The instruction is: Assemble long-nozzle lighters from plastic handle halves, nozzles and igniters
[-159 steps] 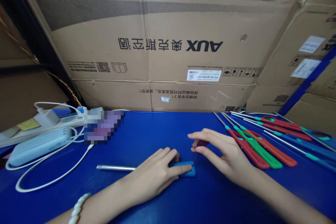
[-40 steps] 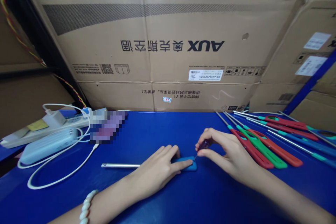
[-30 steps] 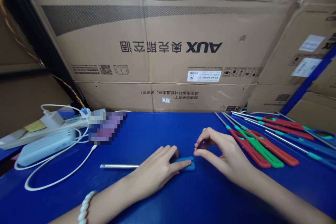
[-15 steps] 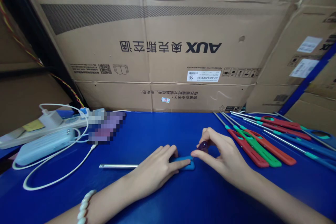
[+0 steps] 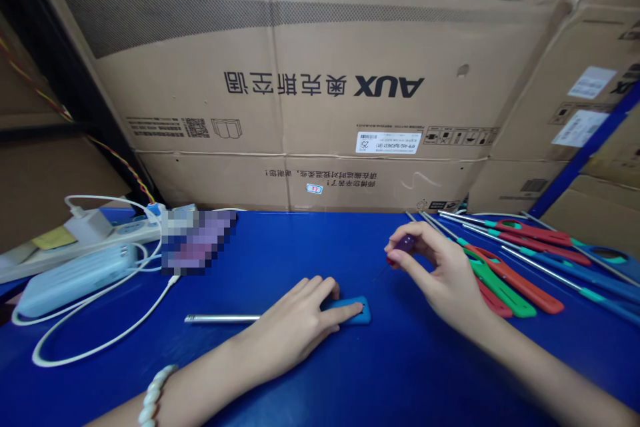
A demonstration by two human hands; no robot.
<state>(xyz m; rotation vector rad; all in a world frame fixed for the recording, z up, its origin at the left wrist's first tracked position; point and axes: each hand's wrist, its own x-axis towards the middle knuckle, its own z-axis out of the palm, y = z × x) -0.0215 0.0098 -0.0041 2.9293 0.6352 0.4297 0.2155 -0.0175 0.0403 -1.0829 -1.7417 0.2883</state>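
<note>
My left hand (image 5: 300, 320) lies on a blue-handled tool (image 5: 361, 312) on the blue table (image 5: 280, 247), fingers pressing its handle down; the tool's silver metal rod (image 5: 220, 318) sticks out to the left. My right hand (image 5: 440, 273) hovers a little above and to the right of the handle, pinching a small purple-handled screwdriver (image 5: 404, 244) whose thin tip (image 5: 381, 272) points down-left, clear of the blue handle.
Several long tools with red, green and blue handles (image 5: 505, 273) lie at the right. A white power strip (image 5: 100, 233), a pale blue power bank (image 5: 75, 277) and a white cable (image 5: 110, 333) sit at the left. Large cardboard boxes (image 5: 320, 87) wall off the back.
My right hand has lifted the small screwdriver up and to the right, away from the end of the blue handle. My left hand stays on the handle.
</note>
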